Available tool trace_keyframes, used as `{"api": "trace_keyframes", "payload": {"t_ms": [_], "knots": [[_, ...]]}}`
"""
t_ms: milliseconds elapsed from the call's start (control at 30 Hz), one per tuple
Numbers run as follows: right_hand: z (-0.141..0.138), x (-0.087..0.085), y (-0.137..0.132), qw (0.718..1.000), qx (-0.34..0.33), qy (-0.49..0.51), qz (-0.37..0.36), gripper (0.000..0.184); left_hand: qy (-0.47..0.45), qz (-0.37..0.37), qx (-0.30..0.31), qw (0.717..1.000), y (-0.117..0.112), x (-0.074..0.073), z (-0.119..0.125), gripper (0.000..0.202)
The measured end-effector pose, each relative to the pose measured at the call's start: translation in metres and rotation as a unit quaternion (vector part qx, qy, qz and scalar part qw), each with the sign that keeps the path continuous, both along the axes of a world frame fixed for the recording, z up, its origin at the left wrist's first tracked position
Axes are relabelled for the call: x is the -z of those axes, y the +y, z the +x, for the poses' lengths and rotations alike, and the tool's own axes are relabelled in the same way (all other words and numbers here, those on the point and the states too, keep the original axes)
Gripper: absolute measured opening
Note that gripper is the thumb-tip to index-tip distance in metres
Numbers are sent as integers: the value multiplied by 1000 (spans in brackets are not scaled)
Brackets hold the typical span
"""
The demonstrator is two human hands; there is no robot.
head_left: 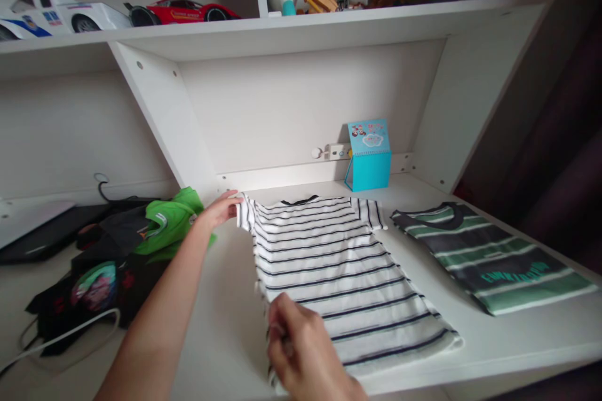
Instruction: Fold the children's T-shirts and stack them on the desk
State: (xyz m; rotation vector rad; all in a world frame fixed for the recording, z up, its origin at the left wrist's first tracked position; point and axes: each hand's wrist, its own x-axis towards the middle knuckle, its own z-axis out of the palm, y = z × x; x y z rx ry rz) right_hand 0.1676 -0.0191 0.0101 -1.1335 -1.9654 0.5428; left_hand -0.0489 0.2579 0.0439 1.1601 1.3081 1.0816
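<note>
A white T-shirt with dark stripes [324, 257] lies spread on the white desk, its neckline toward the back wall. My left hand [223, 208] is at the end of its left sleeve, fingers closed on the cuff. Near the front, my right hand [301, 341] is closed over the shirt's lower left side, with the fingers curled around the edge; the hand hides part of the hem. A folded green and dark grey striped T-shirt [489, 257] lies flat to the right.
Left of my arm lies a pile of dark clothes [103, 276] with a bright green garment [172, 219] on top, beside a white cable [70, 335]. A blue desk calendar [369, 163] stands at the back near a wall socket [337, 151]. Toys line the shelf [301, 34] above.
</note>
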Motion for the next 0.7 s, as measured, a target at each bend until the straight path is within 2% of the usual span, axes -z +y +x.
{"api": "trace_keyframes", "payload": {"t_ms": [100,167,267,367,433,500,600,700], "knots": [[40,4,-7,996,79,41,-20,13,-21,57,53,997,10,-8,49,55],[56,15,-11,992,122,17,-26,14,-2,109,57,992,14,-3,90,51],[65,35,-15,987,153,-43,-32,16,24,150,47,987,16,21,145,48],[66,51,-18,984,150,-90,-20,18,44,166,40,984,14,54,179,47],[67,59,-19,985,142,-94,-5,22,63,184,36,980,10,74,188,45],[70,64,-20,986,134,-95,12,23,84,209,34,974,4,86,188,42],[75,62,-22,979,151,-124,49,16,142,254,31,956,-5,91,177,33],[74,53,-20,963,171,-162,133,15,208,267,6,941,-7,87,154,22]]}}
